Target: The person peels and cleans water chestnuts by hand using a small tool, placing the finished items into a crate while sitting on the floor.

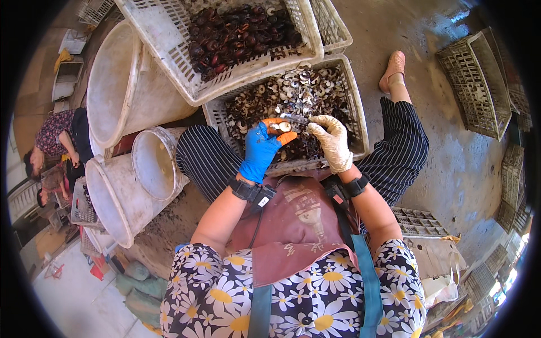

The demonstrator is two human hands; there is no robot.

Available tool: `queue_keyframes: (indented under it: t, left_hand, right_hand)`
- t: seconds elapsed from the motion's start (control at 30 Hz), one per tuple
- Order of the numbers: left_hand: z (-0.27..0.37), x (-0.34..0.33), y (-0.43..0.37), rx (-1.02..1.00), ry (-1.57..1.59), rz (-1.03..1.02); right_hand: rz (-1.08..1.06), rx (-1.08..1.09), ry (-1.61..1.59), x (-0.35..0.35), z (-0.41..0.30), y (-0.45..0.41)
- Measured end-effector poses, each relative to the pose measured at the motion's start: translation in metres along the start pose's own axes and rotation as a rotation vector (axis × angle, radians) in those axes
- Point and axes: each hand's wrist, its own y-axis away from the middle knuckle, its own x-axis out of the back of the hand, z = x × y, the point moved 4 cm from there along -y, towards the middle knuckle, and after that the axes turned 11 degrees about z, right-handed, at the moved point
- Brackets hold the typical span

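Note:
My left hand (263, 144), in a blue glove with orange finger covers, grips a pale, partly peeled water chestnut (285, 126) between thumb and fingers. Close to its right is my right hand (331, 141) in a cream glove, its thumb and forefinger pinched on the end of a slim peeling tool (294, 118). The tool's blade is too small to make out. Both hands are above a white plastic crate (359, 122) of dark and white peelings (296, 91) between my knees. Beyond it, a tilted crate (253, 67) holds dark red-brown water chestnuts (236, 34).
White plastic buckets stand to my left: a large one (112, 84), a smaller one (154, 164) and another (105, 203). Farther left sits another person (57, 137). Slotted crates (473, 84) stand at the right on the wet floor (431, 126).

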Motion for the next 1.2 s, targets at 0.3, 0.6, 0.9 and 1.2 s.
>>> queue_keyframes:
  t: [0.3,0.6,0.9,1.2]
  left_hand:
    - [-0.004,0.001,0.005,0.088,-0.115,-0.086]
    - [-0.013,-0.002,0.011,0.423,0.328,-0.167]
    - [-0.013,-0.003,0.019,0.629,0.417,-0.149]
    - [-0.022,0.008,0.014,0.650,0.381,-0.195]
  right_hand:
    - [-0.015,0.458,0.356,-0.001,-0.004,0.004]
    - [0.069,0.171,0.094,0.019,0.023,-0.012]
    - [0.071,0.458,0.589,0.031,0.004,-0.008]
    - [0.033,0.419,0.568,0.026,0.010,-0.015]
